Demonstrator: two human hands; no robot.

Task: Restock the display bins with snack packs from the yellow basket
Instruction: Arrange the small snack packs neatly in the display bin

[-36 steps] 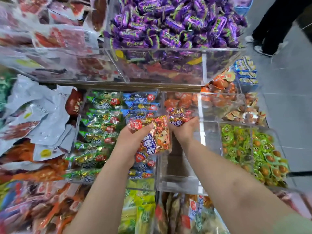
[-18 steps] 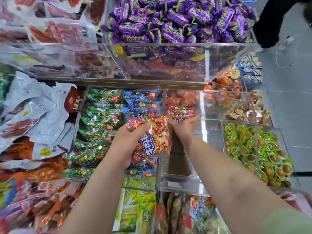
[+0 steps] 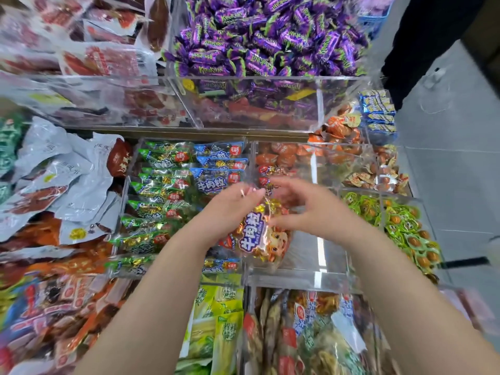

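Note:
My left hand (image 3: 228, 212) grips an orange snack pack (image 3: 258, 238) with blue lettering by its upper edge, holding it over the clear acrylic bin (image 3: 300, 278) in the middle row. My right hand (image 3: 307, 209) hovers just right of the pack with fingers spread and blurred, holding nothing; whether it touches the wrapper is unclear. Two or three small red packs (image 3: 266, 175) lie at the back of that bin. The yellow basket is out of view.
Left of the bin is a compartment of green and blue packs (image 3: 173, 190). Green-wrapped snacks (image 3: 395, 220) fill the bin to the right, purple candies (image 3: 265, 36) the upper shelf. A person in black (image 3: 422, 44) stands on the grey floor at the top right.
My right hand has let go of the small red packs at the back of the bin and drawn back toward the orange pack. My left hand has carried that pack rightward over the bin.

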